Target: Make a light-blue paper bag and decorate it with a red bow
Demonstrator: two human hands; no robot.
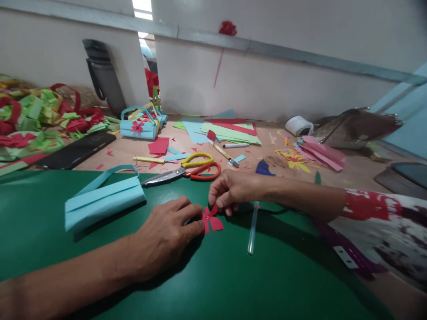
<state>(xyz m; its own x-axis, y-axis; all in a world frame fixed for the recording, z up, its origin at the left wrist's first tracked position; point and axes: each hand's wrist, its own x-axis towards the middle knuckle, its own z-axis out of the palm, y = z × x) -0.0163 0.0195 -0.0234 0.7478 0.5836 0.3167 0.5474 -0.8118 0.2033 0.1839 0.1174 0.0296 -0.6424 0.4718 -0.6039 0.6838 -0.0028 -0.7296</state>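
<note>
The red paper flower point(212, 221) lay between the hands: the right hand point(233, 193) seemed to pinch its upper petal, while the left hand point(173, 226) touched its edge, grip unclear. Its petals were cut; shaping looked unfinished. Left of both, the blue paper bag point(106, 203) showed no flower. Fingers partly hid the petals.

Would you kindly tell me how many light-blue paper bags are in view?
At least 2: the nearer bag on the green surface, near the left hand, and the flowered bag farther back, near the dark bottle. More may be hidden behind the flowered bag.
</note>
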